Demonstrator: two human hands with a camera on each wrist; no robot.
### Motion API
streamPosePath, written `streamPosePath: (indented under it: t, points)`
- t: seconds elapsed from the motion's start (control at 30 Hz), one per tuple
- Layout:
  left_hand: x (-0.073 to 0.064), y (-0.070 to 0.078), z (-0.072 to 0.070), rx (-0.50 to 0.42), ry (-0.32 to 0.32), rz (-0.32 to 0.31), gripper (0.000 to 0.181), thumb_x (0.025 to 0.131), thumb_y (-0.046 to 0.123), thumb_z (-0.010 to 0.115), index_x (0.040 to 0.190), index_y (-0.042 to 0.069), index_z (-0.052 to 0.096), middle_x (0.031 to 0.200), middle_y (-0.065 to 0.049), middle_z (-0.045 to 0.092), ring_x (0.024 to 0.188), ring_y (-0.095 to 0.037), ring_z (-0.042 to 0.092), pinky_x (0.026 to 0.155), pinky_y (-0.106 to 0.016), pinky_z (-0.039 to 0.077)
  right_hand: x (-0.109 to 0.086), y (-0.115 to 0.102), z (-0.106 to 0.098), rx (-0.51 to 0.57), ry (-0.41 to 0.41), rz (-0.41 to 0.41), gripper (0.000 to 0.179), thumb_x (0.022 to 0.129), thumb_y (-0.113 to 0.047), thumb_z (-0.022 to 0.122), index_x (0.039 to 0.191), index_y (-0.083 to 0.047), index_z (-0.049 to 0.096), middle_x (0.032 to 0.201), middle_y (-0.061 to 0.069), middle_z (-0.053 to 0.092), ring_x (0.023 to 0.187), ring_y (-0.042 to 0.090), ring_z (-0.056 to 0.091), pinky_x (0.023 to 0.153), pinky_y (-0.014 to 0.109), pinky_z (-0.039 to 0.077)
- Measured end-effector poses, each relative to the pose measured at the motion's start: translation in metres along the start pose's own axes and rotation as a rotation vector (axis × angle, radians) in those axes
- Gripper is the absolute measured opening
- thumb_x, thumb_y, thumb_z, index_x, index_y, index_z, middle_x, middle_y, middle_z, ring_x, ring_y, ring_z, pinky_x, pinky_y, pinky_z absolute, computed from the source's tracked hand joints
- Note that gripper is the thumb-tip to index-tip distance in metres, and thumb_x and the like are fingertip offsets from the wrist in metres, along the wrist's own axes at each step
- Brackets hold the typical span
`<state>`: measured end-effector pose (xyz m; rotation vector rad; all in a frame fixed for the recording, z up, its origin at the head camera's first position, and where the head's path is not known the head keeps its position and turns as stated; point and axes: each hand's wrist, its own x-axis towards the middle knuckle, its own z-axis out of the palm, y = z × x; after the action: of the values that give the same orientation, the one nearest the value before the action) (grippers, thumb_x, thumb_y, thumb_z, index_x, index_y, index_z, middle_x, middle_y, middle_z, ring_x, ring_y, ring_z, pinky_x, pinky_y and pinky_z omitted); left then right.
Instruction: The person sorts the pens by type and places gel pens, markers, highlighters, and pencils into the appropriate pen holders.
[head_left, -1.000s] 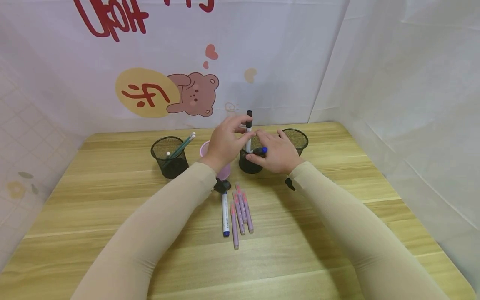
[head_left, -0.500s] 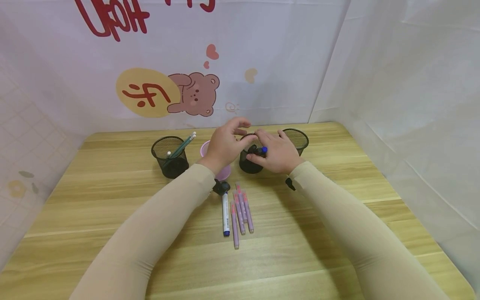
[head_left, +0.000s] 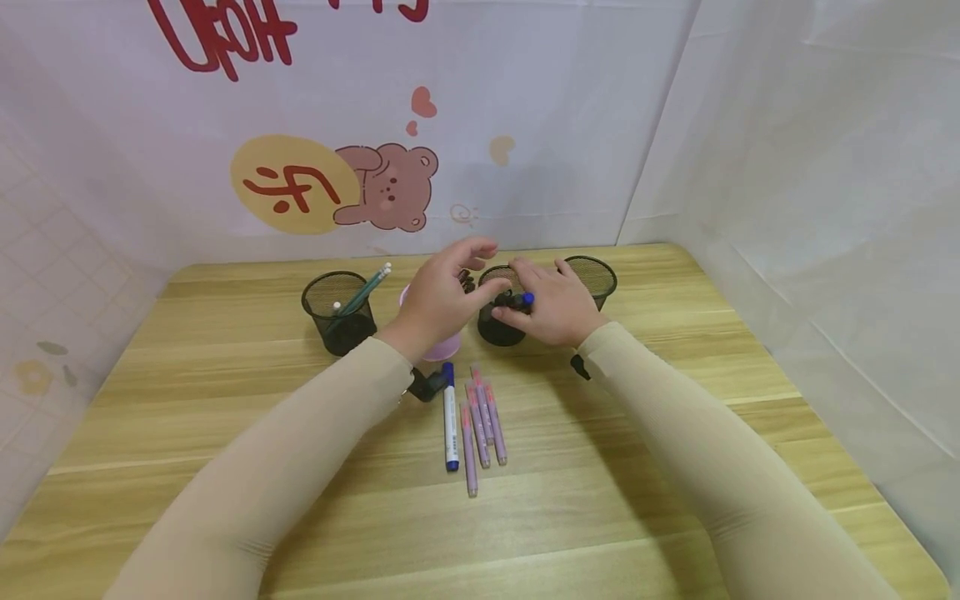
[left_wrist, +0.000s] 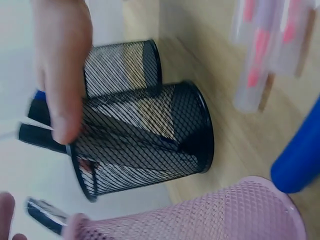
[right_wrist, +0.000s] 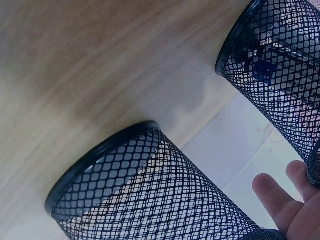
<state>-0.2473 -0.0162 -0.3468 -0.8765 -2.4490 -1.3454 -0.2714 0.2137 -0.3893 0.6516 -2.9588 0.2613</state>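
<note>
My right hand [head_left: 555,304] holds the middle black mesh pen holder [head_left: 501,331] at its rim, thumb across the front and fingers behind. Inside it stand markers with black caps [left_wrist: 42,137] and one showing a blue end [head_left: 528,299]; their lower parts show through the mesh. To the left, my left hand [head_left: 442,296] hovers with thumb and fingers spread, nothing between them. Below that hand is a pink mesh pen holder [head_left: 444,346], mostly covered by it in the head view. A dark-tipped item [left_wrist: 46,215] sticks out of the pink one in the left wrist view.
A black mesh holder with green pencils [head_left: 367,289] stands at the left; another black mesh holder [head_left: 596,279] stands right of my right hand. On the wooden table [head_left: 600,517] lie a blue-capped white marker [head_left: 451,425] and several purple pens [head_left: 480,421].
The black-capped white marker that my left hand held upright has dropped into the middle holder. My left hand has let go and shifted slightly left. The right hand stays put.
</note>
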Motion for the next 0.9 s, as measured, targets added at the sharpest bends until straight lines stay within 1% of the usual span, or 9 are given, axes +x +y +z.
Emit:
streamPosePath:
  t: [0.13, 0.23, 0.33, 0.47, 0.53, 0.63, 0.77, 0.83, 0.9]
  points:
    - [-0.018, 0.008, -0.009, -0.009, -0.013, -0.019, 0.055, 0.097, 0.036, 0.077, 0.144, 0.012, 0.059, 0.130, -0.005, 0.068, 0.114, -0.027, 0.069, 0.099, -0.044, 0.056, 0.000, -0.001, 0.000, -0.006, -0.003, 0.004, 0.095, 0.097, -0.080, 0.046, 0.163, -0.013, 0.032, 0.169, 0.008, 0.040, 0.156, 0.024, 0.039, 0.131, 0.063, 0.014]
    - [-0.034, 0.012, -0.015, -0.004, -0.037, -0.042, 0.056, 0.097, 0.036, 0.078, 0.143, 0.010, 0.060, 0.117, -0.004, 0.066, 0.099, -0.023, 0.067, 0.086, -0.040, 0.057, 0.000, -0.001, -0.001, -0.012, -0.010, 0.006, 0.097, 0.097, -0.080, 0.045, 0.164, -0.012, 0.030, 0.170, 0.008, 0.038, 0.156, 0.024, 0.039, 0.131, 0.062, 0.013]
    - [-0.049, 0.012, -0.020, 0.020, -0.074, -0.064, 0.056, 0.095, 0.036, 0.080, 0.141, 0.009, 0.062, 0.111, -0.002, 0.065, 0.091, -0.018, 0.064, 0.080, -0.037, 0.057, 0.000, 0.000, -0.001, -0.012, -0.022, 0.011, 0.098, 0.097, -0.080, 0.045, 0.166, -0.012, 0.027, 0.171, 0.008, 0.036, 0.157, 0.024, 0.038, 0.131, 0.061, 0.012]
    - [-0.066, 0.008, -0.024, 0.050, -0.128, -0.120, 0.058, 0.094, 0.037, 0.081, 0.141, 0.010, 0.061, 0.114, -0.002, 0.067, 0.091, -0.017, 0.067, 0.079, -0.036, 0.059, 0.000, 0.001, -0.001, -0.013, -0.027, 0.015, 0.099, 0.097, -0.081, 0.044, 0.166, -0.013, 0.027, 0.172, 0.007, 0.035, 0.158, 0.024, 0.037, 0.132, 0.060, 0.012]
    - [-0.073, 0.004, -0.025, 0.073, -0.159, -0.168, 0.060, 0.093, 0.040, 0.081, 0.142, 0.012, 0.060, 0.114, -0.003, 0.069, 0.090, -0.018, 0.068, 0.078, -0.037, 0.060, 0.000, 0.002, -0.001, -0.012, -0.026, 0.016, 0.100, 0.096, -0.082, 0.043, 0.166, -0.013, 0.027, 0.172, 0.007, 0.034, 0.158, 0.024, 0.036, 0.132, 0.060, 0.012]
    - [-0.082, -0.002, -0.023, 0.139, -0.217, -0.251, 0.067, 0.093, 0.045, 0.080, 0.147, 0.013, 0.057, 0.118, -0.007, 0.071, 0.095, -0.020, 0.069, 0.082, -0.040, 0.060, 0.001, 0.002, -0.001, -0.007, -0.025, 0.015, 0.101, 0.096, -0.082, 0.043, 0.167, -0.012, 0.027, 0.172, 0.007, 0.033, 0.158, 0.024, 0.035, 0.132, 0.059, 0.011]
    - [-0.092, -0.010, -0.020, 0.256, -0.311, -0.365, 0.077, 0.091, 0.053, 0.079, 0.153, 0.016, 0.052, 0.123, -0.006, 0.071, 0.109, -0.023, 0.068, 0.093, -0.045, 0.058, 0.001, 0.002, 0.000, -0.008, -0.031, 0.018, 0.102, 0.096, -0.083, 0.041, 0.167, -0.013, 0.025, 0.173, 0.007, 0.032, 0.159, 0.024, 0.034, 0.132, 0.058, 0.010]
    - [-0.095, -0.012, -0.018, 0.295, -0.351, -0.404, 0.081, 0.090, 0.056, 0.079, 0.155, 0.017, 0.050, 0.124, -0.004, 0.070, 0.111, -0.022, 0.067, 0.094, -0.047, 0.057, 0.000, 0.002, 0.000, -0.009, -0.032, 0.018, 0.102, 0.096, -0.083, 0.041, 0.168, -0.013, 0.024, 0.173, 0.007, 0.031, 0.159, 0.024, 0.033, 0.133, 0.058, 0.010]
    - [-0.098, -0.014, -0.015, 0.306, -0.383, -0.428, 0.082, 0.089, 0.056, 0.080, 0.155, 0.017, 0.050, 0.120, -0.004, 0.069, 0.105, -0.022, 0.066, 0.090, -0.045, 0.057, 0.000, 0.002, 0.000, -0.007, -0.030, 0.018, 0.101, 0.096, -0.083, 0.042, 0.168, -0.013, 0.024, 0.173, 0.007, 0.032, 0.159, 0.024, 0.034, 0.133, 0.058, 0.010]
